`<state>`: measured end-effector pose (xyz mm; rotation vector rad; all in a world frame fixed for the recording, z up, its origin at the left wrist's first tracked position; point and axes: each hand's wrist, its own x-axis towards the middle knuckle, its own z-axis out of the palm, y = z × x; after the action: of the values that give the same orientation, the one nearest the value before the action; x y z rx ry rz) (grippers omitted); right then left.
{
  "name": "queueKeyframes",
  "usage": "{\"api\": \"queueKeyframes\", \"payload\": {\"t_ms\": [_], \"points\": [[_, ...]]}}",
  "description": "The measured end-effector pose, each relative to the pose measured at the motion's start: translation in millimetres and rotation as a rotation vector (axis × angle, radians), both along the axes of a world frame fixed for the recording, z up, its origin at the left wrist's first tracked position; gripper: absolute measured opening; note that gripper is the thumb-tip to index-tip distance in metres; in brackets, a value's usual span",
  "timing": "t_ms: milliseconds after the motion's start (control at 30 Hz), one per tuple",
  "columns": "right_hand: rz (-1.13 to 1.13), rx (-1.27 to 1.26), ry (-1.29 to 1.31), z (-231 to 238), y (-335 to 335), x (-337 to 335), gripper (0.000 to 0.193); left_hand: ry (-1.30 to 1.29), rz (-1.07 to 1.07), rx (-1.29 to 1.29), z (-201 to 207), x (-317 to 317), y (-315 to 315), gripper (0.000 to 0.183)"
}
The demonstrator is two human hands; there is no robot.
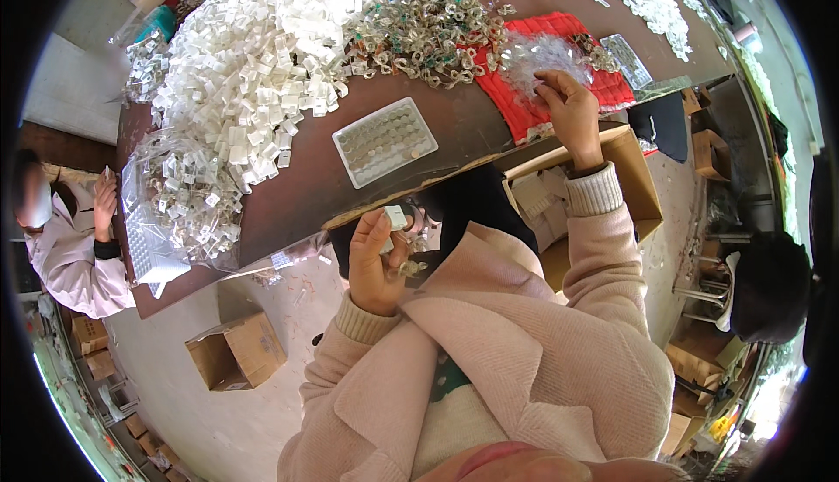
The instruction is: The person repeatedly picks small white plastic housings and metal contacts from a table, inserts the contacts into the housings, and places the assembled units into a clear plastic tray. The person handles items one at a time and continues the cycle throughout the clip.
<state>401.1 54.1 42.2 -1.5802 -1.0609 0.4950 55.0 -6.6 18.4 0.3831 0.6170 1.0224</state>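
My left hand (374, 265) is closed in front of the table edge, gripping a small white square piece (396, 217) between thumb and fingers. A small yellowish, shiny piece (411, 268) shows by its lower fingers; whether it is held too, I cannot tell. My right hand (570, 113) reaches out with thumb and forefinger pinched at a loose heap of thin clear plastic (535, 55). What lies between those fingertips is too small to make out. The heap rests on a red quilted cloth (616, 87) at the table's right.
A shallow white tray (384, 143) of round pieces lies on the brown table (297, 187). White square pieces (253, 54) and shiny ring-like pieces (428, 32) are heaped behind. Cardboard boxes stand below, one at left (249, 351), one at right (642, 163). A co-worker (83, 255) sits left.
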Motion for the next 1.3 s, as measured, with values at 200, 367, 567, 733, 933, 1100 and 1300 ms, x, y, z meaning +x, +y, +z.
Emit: {"api": "queueKeyframes", "payload": {"t_ms": [200,367,567,733,933,1100,1300], "points": [[0.013,-0.044,-0.339,3.2,-2.2,-3.1,0.012,0.017,0.006,-0.011,0.4,-2.6,0.6,0.019],[0.034,0.035,-0.115,2.2,-2.3,-3.5,0.01,-0.022,0.002,0.0,-0.4,-6.5,0.3,0.02],[0.202,0.09,0.371,14.2,-5.7,-9.5,0.015,-0.041,0.009,0.009,2.7,-9.4,-1.0,0.02],[0.266,-0.004,0.022,44.9,-24.6,-65.7,0.022,-0.03,0.057,0.001,13.1,-10.0,-2.8,0.021],[0.607,0.272,-0.279,44.1,-61.2,-188.6,0.033,-0.062,0.127,0.106,21.7,-14.5,-7.4,0.02],[0.639,0.363,-0.343,45.8,-62.8,-210.4,0.03,-0.035,0.151,0.146,24.8,-24.1,-14.2,0.02],[0.666,0.309,-0.415,52.6,-69.4,-207.6,0.03,0.006,0.134,0.174,27.2,-28.8,-15.5,0.016]]}}
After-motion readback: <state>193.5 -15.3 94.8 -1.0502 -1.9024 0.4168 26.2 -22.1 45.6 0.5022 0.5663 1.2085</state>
